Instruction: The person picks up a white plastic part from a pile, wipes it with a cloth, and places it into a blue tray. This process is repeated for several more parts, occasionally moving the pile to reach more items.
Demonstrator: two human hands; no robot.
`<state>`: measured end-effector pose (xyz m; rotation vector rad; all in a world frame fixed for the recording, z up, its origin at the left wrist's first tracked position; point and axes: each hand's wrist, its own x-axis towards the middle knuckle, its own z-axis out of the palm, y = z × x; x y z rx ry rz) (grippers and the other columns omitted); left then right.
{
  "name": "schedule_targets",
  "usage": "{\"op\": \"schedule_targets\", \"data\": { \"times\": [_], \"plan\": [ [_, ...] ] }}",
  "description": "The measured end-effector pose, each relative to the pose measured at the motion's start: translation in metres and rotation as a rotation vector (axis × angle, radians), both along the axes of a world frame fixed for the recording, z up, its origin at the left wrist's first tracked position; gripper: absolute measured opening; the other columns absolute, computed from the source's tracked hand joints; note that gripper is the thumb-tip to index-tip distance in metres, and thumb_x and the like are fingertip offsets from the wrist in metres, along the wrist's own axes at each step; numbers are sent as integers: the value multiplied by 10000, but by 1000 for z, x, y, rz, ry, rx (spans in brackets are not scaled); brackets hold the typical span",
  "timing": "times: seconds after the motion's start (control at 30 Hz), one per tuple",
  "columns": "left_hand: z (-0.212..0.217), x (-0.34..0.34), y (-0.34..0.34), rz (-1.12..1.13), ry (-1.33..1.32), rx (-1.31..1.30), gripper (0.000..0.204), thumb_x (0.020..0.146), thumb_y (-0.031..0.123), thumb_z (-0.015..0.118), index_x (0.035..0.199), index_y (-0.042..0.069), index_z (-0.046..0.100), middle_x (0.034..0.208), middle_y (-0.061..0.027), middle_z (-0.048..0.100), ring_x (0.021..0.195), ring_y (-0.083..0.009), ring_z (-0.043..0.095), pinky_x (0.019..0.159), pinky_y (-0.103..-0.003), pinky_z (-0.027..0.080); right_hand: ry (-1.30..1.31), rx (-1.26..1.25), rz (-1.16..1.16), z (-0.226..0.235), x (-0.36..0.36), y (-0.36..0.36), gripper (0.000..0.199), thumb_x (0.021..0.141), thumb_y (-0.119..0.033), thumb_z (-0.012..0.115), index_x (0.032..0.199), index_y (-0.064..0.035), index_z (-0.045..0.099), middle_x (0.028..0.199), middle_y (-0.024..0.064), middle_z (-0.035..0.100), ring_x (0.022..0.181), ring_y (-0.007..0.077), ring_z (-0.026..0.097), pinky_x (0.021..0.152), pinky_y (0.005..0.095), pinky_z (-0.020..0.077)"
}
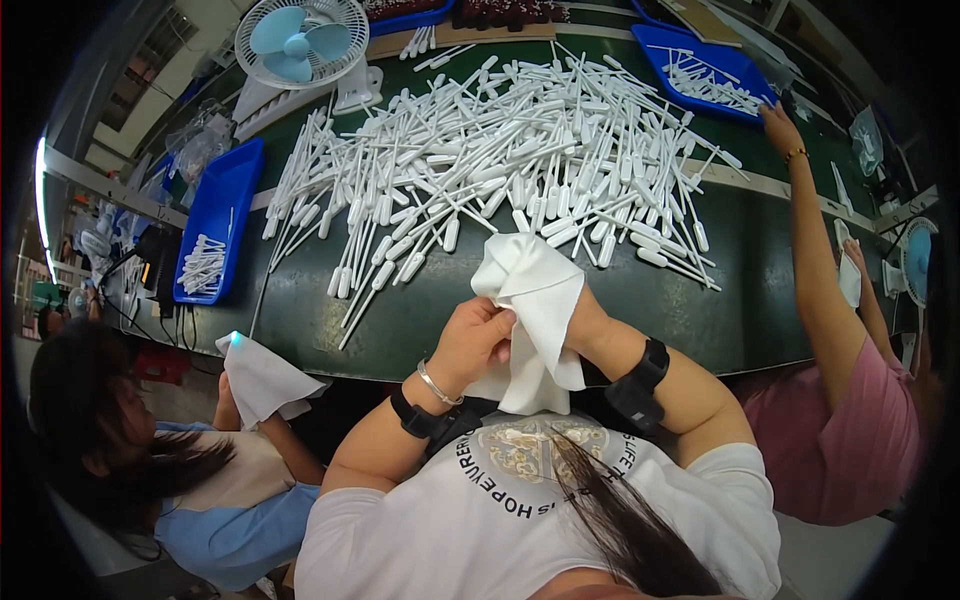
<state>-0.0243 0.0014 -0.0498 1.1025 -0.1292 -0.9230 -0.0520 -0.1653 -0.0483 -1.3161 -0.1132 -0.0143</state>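
Head view, the only 1. Left hand (484, 344) pinches a white cloth (535, 285) between thumb and curled fingers, at the near edge of the dark green tabletop (305, 325). Right hand (588, 320) mostly behind the folds; can't tell whether it grips cloth or something under it. Cloth bunched upright, a tail hanging towards the lap.

Beyond: broad, tangled heap of white plastic droppers (500, 150), stems every which way. Blue tray (252, 168) at left holds a small batch; a 2nd, the far-right tray (722, 58), holds more, with a co-worker's hand (778, 125) at its rim.

Risks, my judgement:
- Cloth's far fold lies just beside the nearest bulbs. A sweep outward could catch stems and drag several along.
- Anything small inside the folds could slip out unseen, since cloth hides the right fingers.
- 1 dropper at the near left points at the tabletop edge; a left forearm bump might send it over.
- Heap is loosely stacked; pulling from low down could start a slide.
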Motion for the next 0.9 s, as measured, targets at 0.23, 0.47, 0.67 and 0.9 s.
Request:
{"op": "schedule_targets", "data": {
  "times": [0.23, 0.47, 0.67, 0.9],
  "plan": [
    [2, 2, 7, -231, 287, -329, 267, 873, 251, 459, 934, -3, 515, 612, -24, 515, 388, -42, 363, 364, -171, 290, -29, -67, 3, 4, -6, 4, 350, 827, -162, 501, 1146, -31, 439, 1041, 76, 527, 927, 185, 527, 817, 317, 434],
    [9, -4, 15, -348, 254, -356, 308, 887, 262, 423, 986, -18, 504, 617, -6, 506, 386, -28, 344, 357, -157, 262, -35, 276, -226, 15, 6, -17, 317, 846, -205, 475, 1116, -39, 468, 1023, 68, 532, 897, 167, 533, 832, 292, 421],
    [20, 0, 15, -160, 9, -35, 307, 884, 248, 430, 1004, -23, 507, 686, -7, 546, 418, -26, 368, 378, -144, 281, -455, -767, -85, -9, 0, 0, 338, 814, -164, 535, 1118, -29, 476, 1053, 77, 534, 919, 167, 538, 827, 290, 425],
    [15, -1, 19, -151, 32, -57, 303, 882, 271, 442, 978, -3, 529, 689, 7, 541, 436, -21, 376, 383, -151, 294, -30, -181, 105, 3, -7, 7, 430, 759, -105, 611, 1151, -28, 454, 1083, 88, 533, 968, 156, 525, 808, 280, 434]
  ]
}}
